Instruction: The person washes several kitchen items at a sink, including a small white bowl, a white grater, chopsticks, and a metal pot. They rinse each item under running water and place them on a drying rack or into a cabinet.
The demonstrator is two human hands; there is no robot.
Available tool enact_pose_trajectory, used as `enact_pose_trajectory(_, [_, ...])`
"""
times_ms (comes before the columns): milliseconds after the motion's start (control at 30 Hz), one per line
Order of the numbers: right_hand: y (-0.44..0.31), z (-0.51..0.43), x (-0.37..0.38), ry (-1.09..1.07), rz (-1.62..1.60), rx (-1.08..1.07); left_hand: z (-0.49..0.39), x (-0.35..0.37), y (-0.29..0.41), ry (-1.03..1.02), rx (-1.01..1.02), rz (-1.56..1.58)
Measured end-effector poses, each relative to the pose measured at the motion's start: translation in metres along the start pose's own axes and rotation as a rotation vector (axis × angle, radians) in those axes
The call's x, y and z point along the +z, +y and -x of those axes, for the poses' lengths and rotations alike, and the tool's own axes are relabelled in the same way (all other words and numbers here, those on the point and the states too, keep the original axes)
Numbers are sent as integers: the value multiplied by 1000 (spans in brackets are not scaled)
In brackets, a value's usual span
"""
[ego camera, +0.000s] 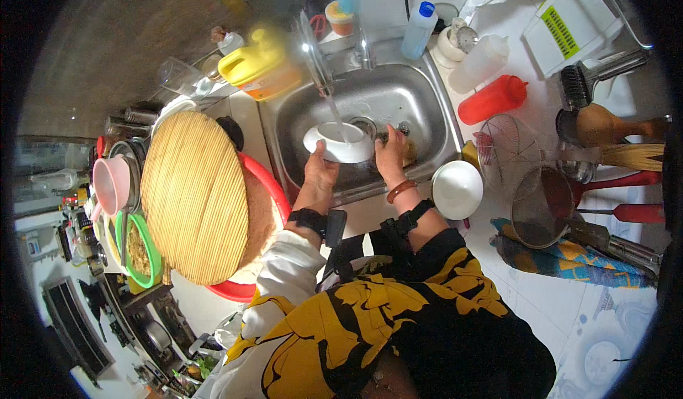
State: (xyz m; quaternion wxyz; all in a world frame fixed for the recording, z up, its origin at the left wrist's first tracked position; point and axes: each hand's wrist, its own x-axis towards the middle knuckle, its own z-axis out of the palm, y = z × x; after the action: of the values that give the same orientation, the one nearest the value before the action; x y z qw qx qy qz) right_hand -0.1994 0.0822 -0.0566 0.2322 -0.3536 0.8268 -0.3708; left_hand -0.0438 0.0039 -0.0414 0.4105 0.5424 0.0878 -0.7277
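Observation:
A small white bowl (347, 156) is gripped at its near left side by my left hand (322, 170), thumb up against its wall. Water runs from the chrome faucet (316, 60) into it. My right hand (392, 152) is just right of the bowl, thumb and index finger apart; whether it touches the bowl cannot be told. Beneath both hands lies the stainless steel sink (427, 97), with its drain (363, 126) partly hidden behind the bowl. A yellowish-brown thing (410, 153), possibly a scrubber, shows past my right hand on the sink floor.
Right of the sink are another white bowl (457, 189), a red squeeze bottle (492, 100) and a wire strainer (541, 207). A yellow jug (259, 68) stands at the back left. To the left, a round slatted lid (195, 196) partly covers a red basin (267, 177).

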Motion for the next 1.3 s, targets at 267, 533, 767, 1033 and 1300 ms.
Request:
enact_pose_trajectory(267, [1, 15, 6, -54, -223, 177, 7, 17, -13, -136, 97, -356])
enact_pose_trajectory(533, [-26, 27, 20, -303, -847, 412, 43, 11, -34, -220, 954, -1879])
enact_pose_trajectory(767, [2, 31, 32, -123, -964, 703, 81, 0, -35, -267, 1115, -1793])
enact_pose_trajectory(1033, [1, 33, 15, -65, -856, 652, 44, -25, -21, 42, 1139, -1256])
enact_pose_trajectory(1300, [18, 29, 20, -77, -633, 483, 46, -26, -26, -146, 223, -592])
